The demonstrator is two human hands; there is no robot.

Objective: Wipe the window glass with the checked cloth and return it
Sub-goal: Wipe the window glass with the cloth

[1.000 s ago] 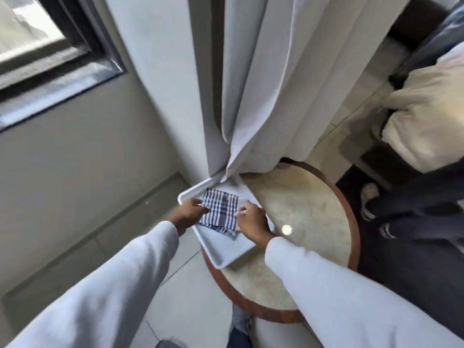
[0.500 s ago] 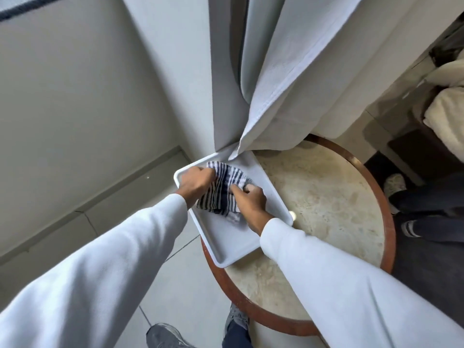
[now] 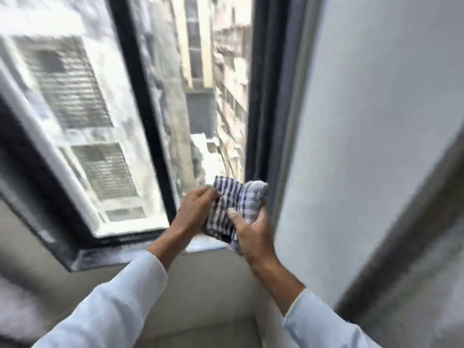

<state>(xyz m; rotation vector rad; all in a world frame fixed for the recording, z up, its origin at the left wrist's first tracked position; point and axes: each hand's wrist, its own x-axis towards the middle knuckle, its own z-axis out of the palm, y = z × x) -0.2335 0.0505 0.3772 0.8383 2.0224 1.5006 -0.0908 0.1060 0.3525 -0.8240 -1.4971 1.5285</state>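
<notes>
A blue and white checked cloth (image 3: 232, 209) is bunched up in front of the lower right corner of the window. My left hand (image 3: 194, 212) grips its left edge and my right hand (image 3: 252, 231) holds its right side from below. The window glass (image 3: 198, 96) sits in a black frame, with a narrow pane in the middle and a wider pane (image 3: 75, 121) to the left. The cloth is close to the narrow pane's lower right corner; whether it touches the glass I cannot tell. The picture is blurred by movement.
A black upright bar (image 3: 140, 96) separates the two panes. A dark sill (image 3: 113, 252) runs under the window. A plain grey wall (image 3: 364, 146) stands on the right, with a dark blurred strip (image 3: 414, 234) beyond it. Buildings show through the glass.
Both hands lifted the checked cloth out of the white tray on the round table and carried it up to the window. The view swung from the table up to the glass.
</notes>
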